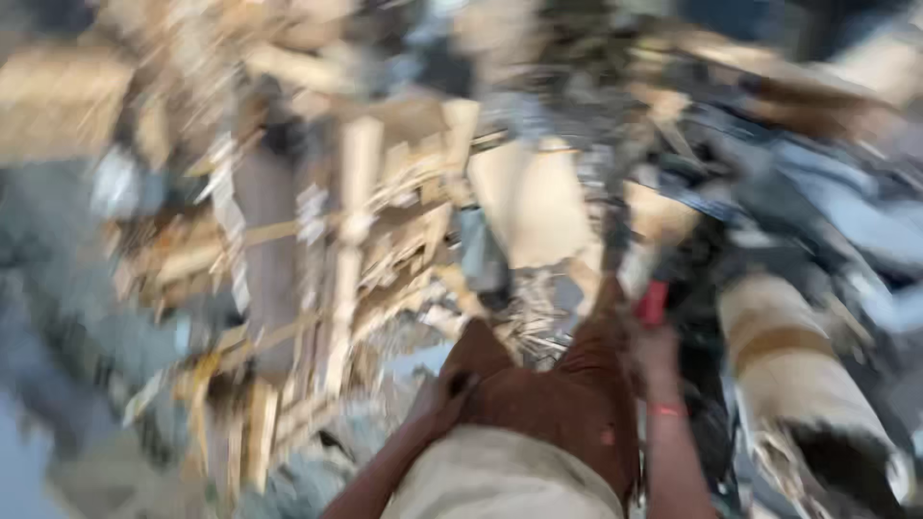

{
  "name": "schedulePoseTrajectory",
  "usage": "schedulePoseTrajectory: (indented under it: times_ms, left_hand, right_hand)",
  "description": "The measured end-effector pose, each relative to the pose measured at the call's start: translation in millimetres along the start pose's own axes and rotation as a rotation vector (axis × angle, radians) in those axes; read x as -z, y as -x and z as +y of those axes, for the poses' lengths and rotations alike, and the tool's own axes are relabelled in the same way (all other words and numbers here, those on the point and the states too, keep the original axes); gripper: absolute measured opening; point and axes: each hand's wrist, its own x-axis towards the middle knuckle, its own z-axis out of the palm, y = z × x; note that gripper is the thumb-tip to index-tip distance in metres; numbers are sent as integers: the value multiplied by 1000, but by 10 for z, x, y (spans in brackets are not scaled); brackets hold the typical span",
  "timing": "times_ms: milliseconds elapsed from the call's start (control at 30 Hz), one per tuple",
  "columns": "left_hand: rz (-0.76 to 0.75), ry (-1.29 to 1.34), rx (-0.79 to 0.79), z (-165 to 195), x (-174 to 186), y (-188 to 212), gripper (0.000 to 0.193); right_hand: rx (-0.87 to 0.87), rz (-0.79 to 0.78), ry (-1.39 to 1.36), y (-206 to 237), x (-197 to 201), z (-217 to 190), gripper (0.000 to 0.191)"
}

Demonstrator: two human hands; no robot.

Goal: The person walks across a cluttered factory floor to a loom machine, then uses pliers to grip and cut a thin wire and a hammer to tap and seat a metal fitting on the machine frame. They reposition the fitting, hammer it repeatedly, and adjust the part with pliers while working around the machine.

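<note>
Left hand [437, 399] at seven o'clock, fingers curled on the brown cloth [558, 394] over the knee, seemingly gripping; right hand [654, 341] at five o'clock, closed round something red [652, 303], kind unclear through blur. Beyond, split wood pieces [356, 250] heaped from nine to twelve, pale log [798, 365] at four. Likely risk: splinters or a slipped grip amid loose, shifting scraps.

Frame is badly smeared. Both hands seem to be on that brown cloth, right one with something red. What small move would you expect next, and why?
Probably a steadying pause before anything else. The left hand rests on the brown cloth draped over the person's lap, and the right hand holds a small red object at the cloth's far edge. The pile of wood scraps ahead is too blurred to pick a target, so I'd judge holding both grips sensible.
</note>
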Motion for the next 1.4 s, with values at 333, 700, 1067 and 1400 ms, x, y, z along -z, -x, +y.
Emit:
schedulePoseTrajectory:
  times_ms: [333, 700, 1067, 1400]
  left_hand:
    - [394, 418, -254, -290, -29, 527, 37]
    - [559, 747, -83, -1467, -223, 755, 48]
    - [749, 948, -60, -2716, -508, 985, 54]
    - [696, 1049, 36, -3243, -621, 1295, 55]
  right_hand:
    - [1037, -125, 1012, 1109, -126, -1032, 40]
    - [985, -669, 1189, 1586, -1674, -613, 39]
    - [69, -627, 508, 1939, -2638, 373, 14]
    - [54, -651, 653, 1795, -3228, 859, 18]
